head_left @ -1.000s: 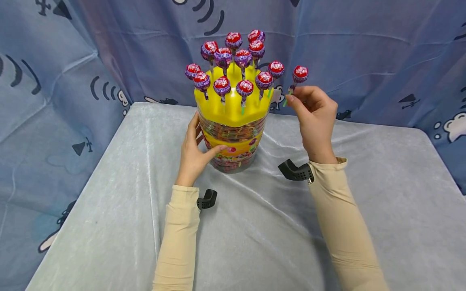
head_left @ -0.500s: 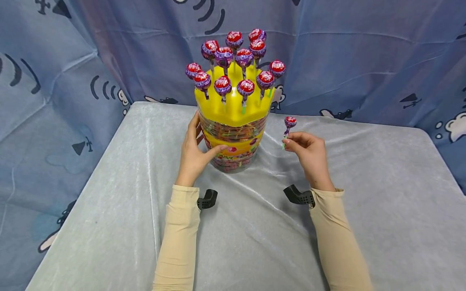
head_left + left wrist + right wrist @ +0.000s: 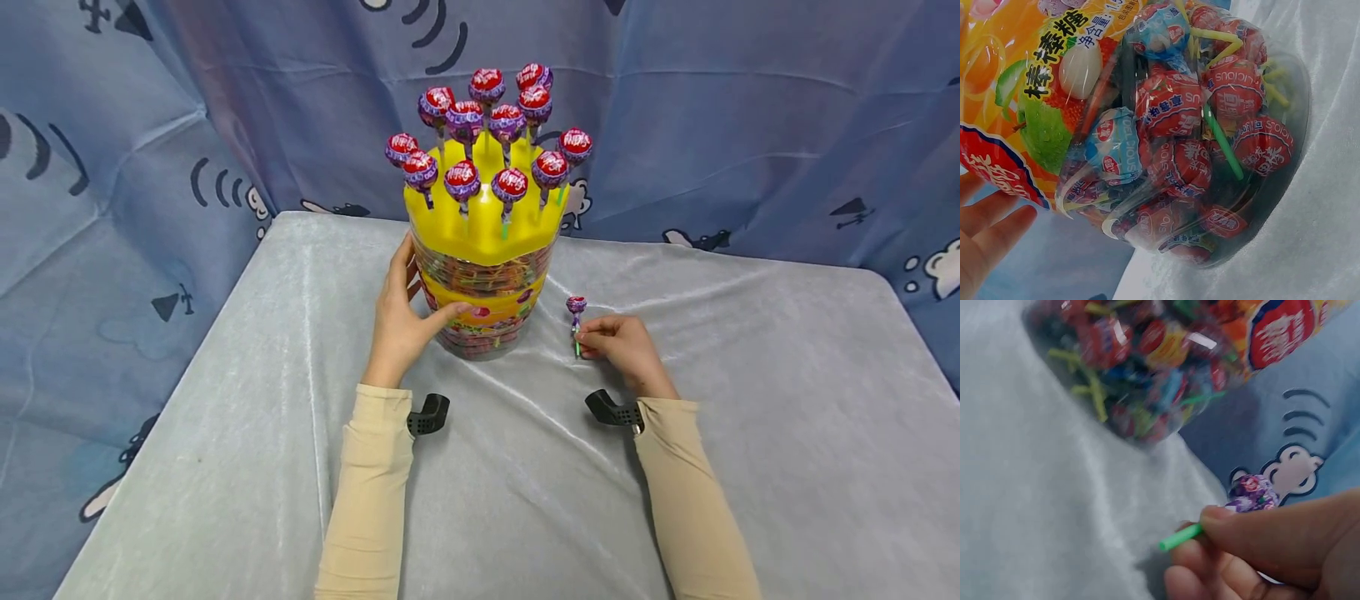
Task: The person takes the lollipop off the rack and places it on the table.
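Note:
My right hand [image 3: 622,346] pinches the green stick of a lollipop [image 3: 576,305] in a red and purple wrapper, low over the table right of the jar. In the right wrist view, the stick's free end [image 3: 1179,538] sticks out past my thumb. A clear plastic jar [image 3: 480,342] with a yellow lid [image 3: 487,237] stands upright, full of wrapped lollipops. My left hand [image 3: 405,325] grips the jar's left side, thumb across the front label, some fingers hidden behind. Several red and purple lollipops [image 3: 462,180] stand in the lid with their heads up.
A grey-white cloth covers the table [image 3: 262,417], with creases running across it. Behind it hangs a blue printed curtain [image 3: 720,125]. Each wrist carries a black camera mount, the left one [image 3: 430,415] close in front of the jar.
My right hand has come down from beside the lid to near the table, carrying the pinched lollipop with it. The left hand keeps its hold on the jar.

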A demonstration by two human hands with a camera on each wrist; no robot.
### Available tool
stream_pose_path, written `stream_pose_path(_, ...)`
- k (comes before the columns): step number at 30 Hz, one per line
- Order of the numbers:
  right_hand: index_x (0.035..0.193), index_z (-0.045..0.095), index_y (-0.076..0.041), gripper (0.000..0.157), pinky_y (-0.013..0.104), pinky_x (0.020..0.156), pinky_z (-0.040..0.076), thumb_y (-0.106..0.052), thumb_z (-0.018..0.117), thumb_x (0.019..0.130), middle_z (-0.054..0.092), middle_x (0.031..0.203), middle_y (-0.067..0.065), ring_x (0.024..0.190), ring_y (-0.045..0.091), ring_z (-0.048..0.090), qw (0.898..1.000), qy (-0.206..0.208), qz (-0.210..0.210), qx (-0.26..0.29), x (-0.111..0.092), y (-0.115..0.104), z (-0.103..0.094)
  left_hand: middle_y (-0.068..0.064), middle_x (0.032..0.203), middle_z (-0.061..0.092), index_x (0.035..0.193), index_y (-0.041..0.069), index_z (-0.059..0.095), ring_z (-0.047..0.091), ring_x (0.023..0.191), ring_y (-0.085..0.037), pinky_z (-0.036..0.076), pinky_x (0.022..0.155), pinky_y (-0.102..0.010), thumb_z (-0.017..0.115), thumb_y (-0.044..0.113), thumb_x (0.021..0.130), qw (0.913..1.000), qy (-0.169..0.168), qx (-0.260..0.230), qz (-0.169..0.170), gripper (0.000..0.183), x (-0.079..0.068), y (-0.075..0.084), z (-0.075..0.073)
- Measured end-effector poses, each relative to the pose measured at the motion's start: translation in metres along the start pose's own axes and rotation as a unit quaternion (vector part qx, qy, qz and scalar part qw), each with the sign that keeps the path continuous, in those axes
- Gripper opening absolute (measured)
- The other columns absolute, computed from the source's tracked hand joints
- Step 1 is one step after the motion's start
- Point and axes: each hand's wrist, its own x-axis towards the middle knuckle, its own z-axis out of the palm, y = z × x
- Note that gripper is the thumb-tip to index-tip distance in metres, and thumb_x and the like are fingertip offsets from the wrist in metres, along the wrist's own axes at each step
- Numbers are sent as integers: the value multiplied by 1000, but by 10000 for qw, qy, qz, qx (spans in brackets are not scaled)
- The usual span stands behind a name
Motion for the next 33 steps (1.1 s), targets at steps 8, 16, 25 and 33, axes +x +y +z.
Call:
stream_pose_path(8, 100, 60, 23, 26, 15, 54, 53, 2, 65, 85, 62, 64, -5, 55, 1, 57, 9991, 245, 182, -293, 3, 6, 5, -4, 153, 25, 152, 15, 17, 33, 135, -26, 35, 108, -35, 79, 21, 78, 10000, 37, 4, 52, 96, -1, 1, -1)
stream_pose_path(16, 95, 65, 18, 25, 16, 49, 52, -4, 69, 83, 60, 58, -5, 50, 1, 56, 9963, 351, 256, -748, 4, 6, 7, -6, 153, 25, 152, 14, 17, 34, 134, -28, 36, 108, -36, 79, 20, 78, 10000, 56, 34, 62, 97, -1, 0, -1)
stream_pose_path(25, 89, 69, 12, 23, 16, 49, 50, -9, 73, 81, 61, 58, -5, 51, 2, 55, 9887, 635, 171, -1345, 3, 5, 6, -3, 153, 25, 152, 16, 17, 33, 135, -23, 35, 108, -34, 79, 22, 78, 10000, 35, -16, 9, 97, -1, 1, 0)
stream_pose_path(33, 92, 68, 12, 22, 17, 51, 50, -8, 71, 83, 64, 64, -3, 54, 3, 56, 9868, 893, -46, -1351, 1, 5, 4, -2, 153, 25, 152, 17, 16, 33, 135, -22, 35, 108, -34, 79, 22, 78, 10000, 8, -14, 37, 97, -1, 0, 1)
